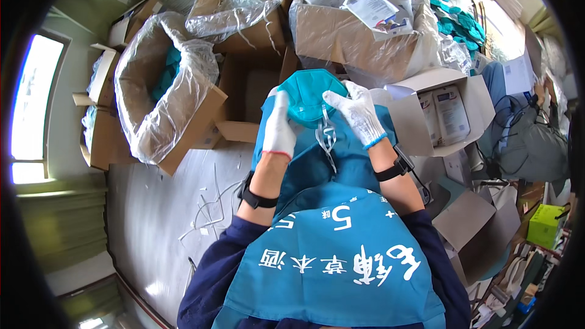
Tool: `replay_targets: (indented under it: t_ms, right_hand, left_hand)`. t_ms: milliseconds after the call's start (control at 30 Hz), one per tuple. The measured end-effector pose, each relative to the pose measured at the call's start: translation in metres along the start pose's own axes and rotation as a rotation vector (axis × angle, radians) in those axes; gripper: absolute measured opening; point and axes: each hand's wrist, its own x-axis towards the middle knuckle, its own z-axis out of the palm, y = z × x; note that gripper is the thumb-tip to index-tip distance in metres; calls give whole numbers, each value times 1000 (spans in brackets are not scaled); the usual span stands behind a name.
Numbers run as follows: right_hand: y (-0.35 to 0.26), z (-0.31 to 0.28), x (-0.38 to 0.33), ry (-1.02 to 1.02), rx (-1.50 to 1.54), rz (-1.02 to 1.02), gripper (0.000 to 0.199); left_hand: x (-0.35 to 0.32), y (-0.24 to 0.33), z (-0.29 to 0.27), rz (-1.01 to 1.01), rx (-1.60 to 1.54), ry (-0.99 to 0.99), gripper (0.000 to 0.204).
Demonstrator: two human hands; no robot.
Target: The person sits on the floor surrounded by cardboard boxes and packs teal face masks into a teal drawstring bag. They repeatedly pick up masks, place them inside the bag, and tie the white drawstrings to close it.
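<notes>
My left hand, in a white knit glove, grips the left edge of a teal cloth piece with a rounded, many-sided outline like a cap. On its right edge, my gloved right hand pinches the cloth between thumb and fingers. White straps or strips dangle below it, near the right hand. Both hands hold the piece up over my lap, above a blue apron with white printing. The fingers behind the cloth are partly hidden.
Ahead stands an open carton heaped with white packets. A plastic-lined carton with teal cloth is at the left. A smaller box of packets sits at my right, near another person in a grey jacket. White strips litter the floor.
</notes>
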Motion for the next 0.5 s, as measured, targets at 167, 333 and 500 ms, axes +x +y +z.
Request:
replay_targets:
  t_ms: [167,333,500]
  right_hand:
    - [17,38,-9,-4,712,343,29]
    - [15,30,-35,-497,478,528,35]
    - [12,19,-20,-427,1198,748,31]
  left_hand:
    - [36,-10,28,313,5,272,24]
    - [63,-12,1,682,191,229,20]
    - [52,-22,11,677,321,199,16]
